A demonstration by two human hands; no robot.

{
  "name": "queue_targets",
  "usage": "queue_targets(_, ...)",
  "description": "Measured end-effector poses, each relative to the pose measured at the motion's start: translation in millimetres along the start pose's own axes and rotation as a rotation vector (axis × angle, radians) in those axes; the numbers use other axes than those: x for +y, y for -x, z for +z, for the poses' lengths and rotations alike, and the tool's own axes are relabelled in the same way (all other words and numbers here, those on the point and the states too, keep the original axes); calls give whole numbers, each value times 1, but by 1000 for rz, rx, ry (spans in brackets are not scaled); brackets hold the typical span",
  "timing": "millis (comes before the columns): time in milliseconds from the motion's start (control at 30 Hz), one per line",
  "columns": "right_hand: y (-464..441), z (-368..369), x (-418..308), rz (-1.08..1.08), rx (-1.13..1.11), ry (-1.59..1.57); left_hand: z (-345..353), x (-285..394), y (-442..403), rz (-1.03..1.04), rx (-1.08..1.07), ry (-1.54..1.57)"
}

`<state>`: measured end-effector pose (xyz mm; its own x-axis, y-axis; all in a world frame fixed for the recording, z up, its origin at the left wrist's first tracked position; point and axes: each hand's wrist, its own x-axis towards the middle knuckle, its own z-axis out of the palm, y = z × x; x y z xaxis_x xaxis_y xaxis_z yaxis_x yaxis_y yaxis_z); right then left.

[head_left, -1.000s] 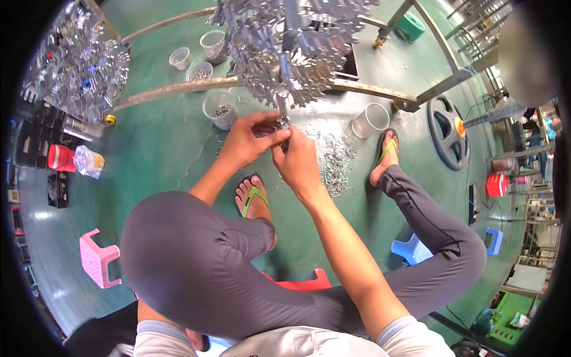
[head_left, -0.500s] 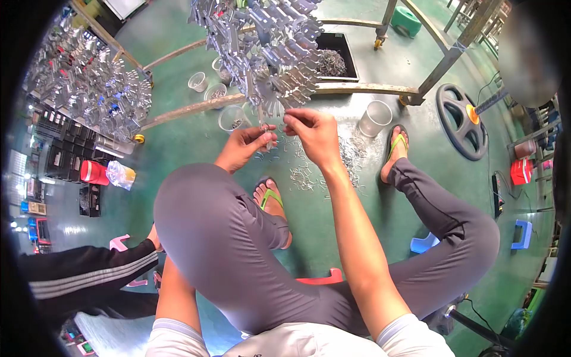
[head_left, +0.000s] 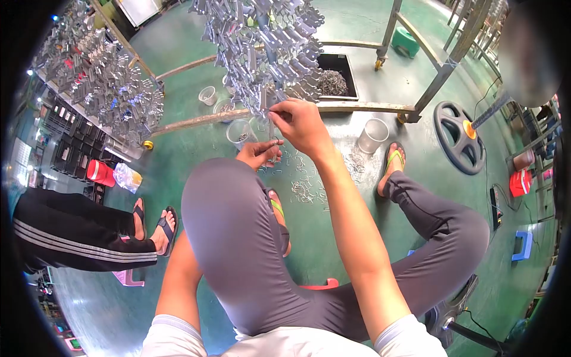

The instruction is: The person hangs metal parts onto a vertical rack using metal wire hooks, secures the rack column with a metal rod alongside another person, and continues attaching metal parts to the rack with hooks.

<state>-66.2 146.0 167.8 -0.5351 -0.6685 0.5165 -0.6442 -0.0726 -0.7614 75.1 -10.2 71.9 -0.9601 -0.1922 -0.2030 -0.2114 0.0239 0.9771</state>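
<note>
A dense cluster of silver metal parts (head_left: 262, 47) hangs in front of me, with a thin upright piece showing below it. My right hand (head_left: 302, 124) is closed, thumb and fingers pinched at the bottom edge of the cluster; what is between the fingertips is too small to make out. Just below, my left hand (head_left: 259, 154) is closed near the lower end of the thin piece. Its fingertips are pinched, and what they hold cannot be made out. Small curved metal hooks (head_left: 302, 189) lie scattered on the green floor under my hands.
Clear plastic tubs (head_left: 373, 135) stand on the floor, and a black crate (head_left: 352, 80) holds metal hooks. A wheeled frame (head_left: 369, 107) crosses ahead. At left hangs another rack of parts (head_left: 119, 89); a person in black trousers (head_left: 71, 229) is close by. A dark wheel-shaped base (head_left: 443, 140) stands right.
My right hand has moved left and up to the cluster's lower edge. My left hand sits lower and slightly right. The view has shifted, and the other person's feet now show.
</note>
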Motion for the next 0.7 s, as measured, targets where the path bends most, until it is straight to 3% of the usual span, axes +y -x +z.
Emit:
queue_targets(300, -19, -21, -13, 31, 21, -28, 10, 3, 12, -56, 122, 48)
queue_targets(433, -40, -35, -39, -113, 59, -34, 21, 23, 23, -118, 153, 140)
queue_targets(533, -54, -36, -42, -165, -4, -56, 9, 4, 11, -63, 34, 190)
queue_targets(633, -54, -40, -48, -196, -7, -9, 1, 8, 11, 79, 50, -19)
queue_targets(700, -55, -41, -49, -185, -17, -19, -4, 31, 17, 112, 271, -277)
